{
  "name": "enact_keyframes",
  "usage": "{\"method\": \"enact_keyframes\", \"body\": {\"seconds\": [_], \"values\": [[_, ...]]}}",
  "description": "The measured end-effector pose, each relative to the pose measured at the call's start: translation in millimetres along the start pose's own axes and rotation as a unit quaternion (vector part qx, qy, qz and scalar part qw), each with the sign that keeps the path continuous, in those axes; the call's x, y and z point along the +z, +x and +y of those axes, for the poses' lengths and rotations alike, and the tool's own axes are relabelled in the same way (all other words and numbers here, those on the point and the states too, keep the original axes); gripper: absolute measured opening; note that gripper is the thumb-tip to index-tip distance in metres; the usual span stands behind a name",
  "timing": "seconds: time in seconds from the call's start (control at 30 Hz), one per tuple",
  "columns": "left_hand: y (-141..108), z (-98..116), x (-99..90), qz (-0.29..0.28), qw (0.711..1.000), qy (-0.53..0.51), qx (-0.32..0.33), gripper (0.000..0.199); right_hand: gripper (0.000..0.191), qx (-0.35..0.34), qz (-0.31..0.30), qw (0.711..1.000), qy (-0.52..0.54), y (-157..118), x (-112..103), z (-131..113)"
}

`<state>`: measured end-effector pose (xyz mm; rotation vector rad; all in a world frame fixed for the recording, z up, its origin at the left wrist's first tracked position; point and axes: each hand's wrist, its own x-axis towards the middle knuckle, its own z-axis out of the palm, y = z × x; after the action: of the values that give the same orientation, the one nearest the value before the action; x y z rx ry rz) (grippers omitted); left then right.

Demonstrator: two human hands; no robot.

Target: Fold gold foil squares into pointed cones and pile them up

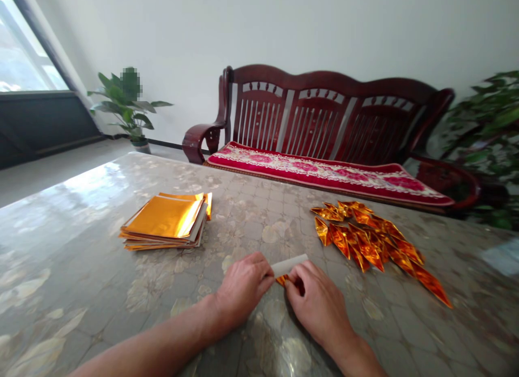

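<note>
Between my two hands, near the table's front middle, is a partly folded paper (288, 265) with a whitish back and a bit of orange-gold foil showing below. My left hand (245, 286) pinches its left end. My right hand (314, 297) has its fingers curled on the right part, thumb and fingertips pressed at the foil. To the left lies a stack of gold foil sheets (164, 217). Several folded gold foil pieces (367, 239), pointed in shape, lie in overlapping rows on the right.
The table (235, 204) has a glossy patterned cover. Behind it stands a dark red wooden bench (295, 120) with a red floral cushion (324, 170). A potted plant (135, 117) is at the back left, another plant (494, 133) at the right edge.
</note>
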<state>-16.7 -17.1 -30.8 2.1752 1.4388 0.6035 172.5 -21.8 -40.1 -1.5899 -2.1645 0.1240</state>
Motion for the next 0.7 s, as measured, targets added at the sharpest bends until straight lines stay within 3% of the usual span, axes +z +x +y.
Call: {"method": "enact_keyframes", "body": {"seconds": [0.7], "values": [[5.2, 3.6, 4.2, 0.017, 0.995, 0.102, -0.006, 0.017, 0.015, 0.022, 0.001, 1.0, 0.017, -0.2, 4.5, 2.7]]}}
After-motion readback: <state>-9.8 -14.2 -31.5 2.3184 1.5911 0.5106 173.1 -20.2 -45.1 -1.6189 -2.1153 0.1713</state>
